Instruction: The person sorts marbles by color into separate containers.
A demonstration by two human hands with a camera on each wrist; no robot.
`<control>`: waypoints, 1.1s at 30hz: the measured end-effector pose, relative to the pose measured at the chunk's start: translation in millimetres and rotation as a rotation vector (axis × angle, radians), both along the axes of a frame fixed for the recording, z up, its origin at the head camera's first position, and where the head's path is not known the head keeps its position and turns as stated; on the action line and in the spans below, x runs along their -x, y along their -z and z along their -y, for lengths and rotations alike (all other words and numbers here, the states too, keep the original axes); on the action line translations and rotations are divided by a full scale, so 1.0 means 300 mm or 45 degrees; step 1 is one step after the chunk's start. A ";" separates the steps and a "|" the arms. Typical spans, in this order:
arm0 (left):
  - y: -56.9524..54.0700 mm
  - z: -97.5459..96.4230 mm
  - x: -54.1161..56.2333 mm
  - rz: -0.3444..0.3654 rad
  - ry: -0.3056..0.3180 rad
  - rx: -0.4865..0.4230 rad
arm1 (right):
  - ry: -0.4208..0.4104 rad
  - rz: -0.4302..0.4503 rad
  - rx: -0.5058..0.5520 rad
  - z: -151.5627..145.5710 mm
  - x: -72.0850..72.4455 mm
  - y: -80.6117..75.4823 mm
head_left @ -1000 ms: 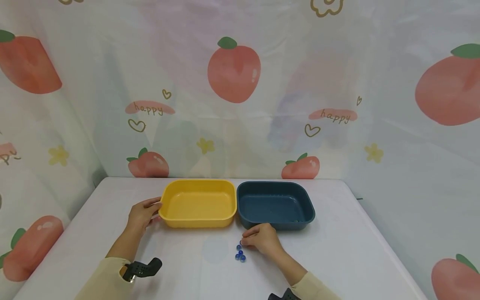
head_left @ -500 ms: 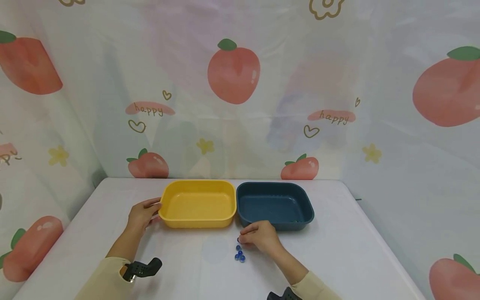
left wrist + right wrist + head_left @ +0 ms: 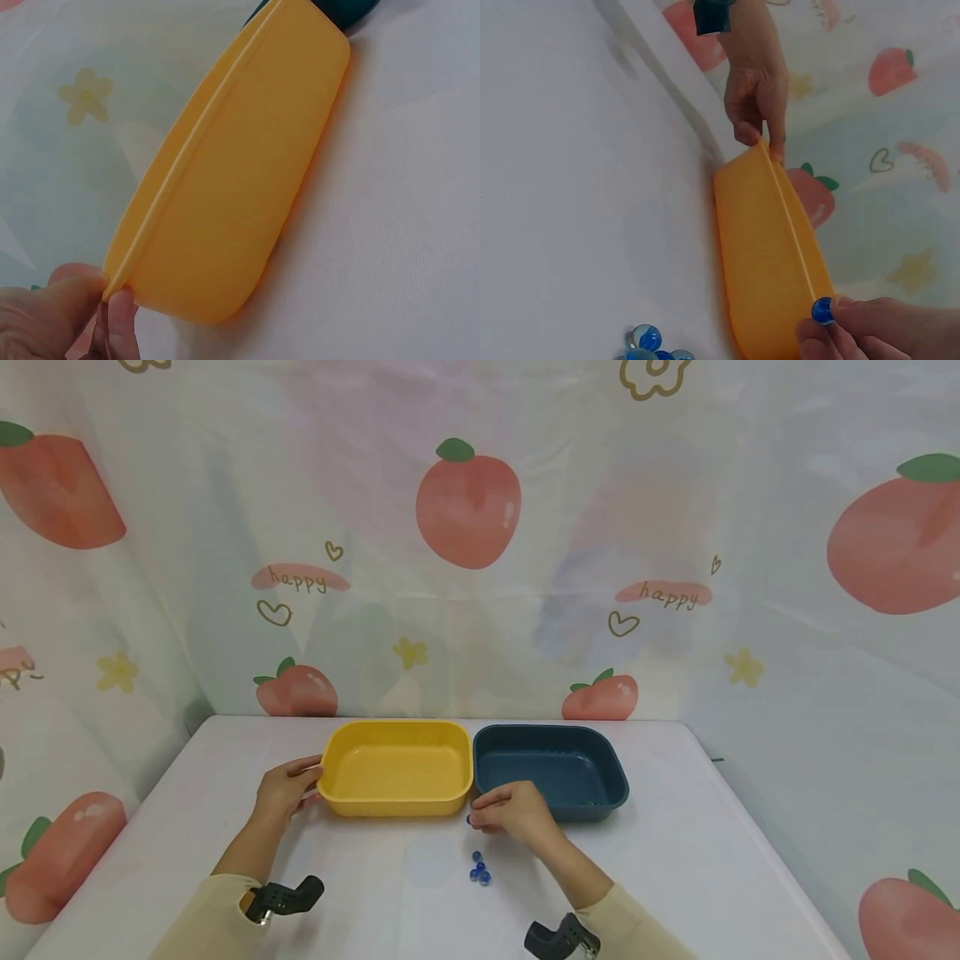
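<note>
My left hand [image 3: 281,792] pinches the left rim of a yellow plastic tray [image 3: 401,808], thumb on one side and fingers on the other, as the left wrist view shows. Between thumb and fingertips my right hand [image 3: 513,812] holds a blue glass marble [image 3: 823,310]. That hand is above the table, in front of the gap between the yellow tray and a dark blue tray [image 3: 588,814], whose front left corner it partly hides. Several more blue marbles [image 3: 480,867] lie in a small cluster on the white table, nearer to me than the right hand.
The two trays stand side by side near the back of the white table [image 3: 360,893]. Small greenish things [image 3: 592,803] lie at the front right inside the dark blue tray. A peach-print curtain [image 3: 480,635] hangs behind.
My right hand has lifted the marble away from the cluster and moved it forward and slightly left, towards the trays. The left hand stays on the yellow tray's rim.
</note>
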State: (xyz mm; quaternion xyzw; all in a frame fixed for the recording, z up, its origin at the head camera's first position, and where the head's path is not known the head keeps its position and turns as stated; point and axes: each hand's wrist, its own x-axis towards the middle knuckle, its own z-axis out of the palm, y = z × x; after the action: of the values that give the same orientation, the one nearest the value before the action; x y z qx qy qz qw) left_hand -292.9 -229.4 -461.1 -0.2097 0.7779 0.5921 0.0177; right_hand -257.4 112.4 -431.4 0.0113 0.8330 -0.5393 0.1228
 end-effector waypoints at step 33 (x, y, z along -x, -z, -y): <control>0.001 0.000 0.001 0.026 -0.009 0.009 | 0.115 0.102 0.211 0.068 0.166 -0.031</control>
State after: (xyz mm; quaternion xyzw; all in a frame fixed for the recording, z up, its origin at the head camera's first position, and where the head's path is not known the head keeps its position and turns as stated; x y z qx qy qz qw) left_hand -293.3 -229.6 -461.5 -0.2186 0.7790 0.5873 0.0230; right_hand -307.3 92.0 -422.1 0.0605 0.7786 -0.6105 0.1322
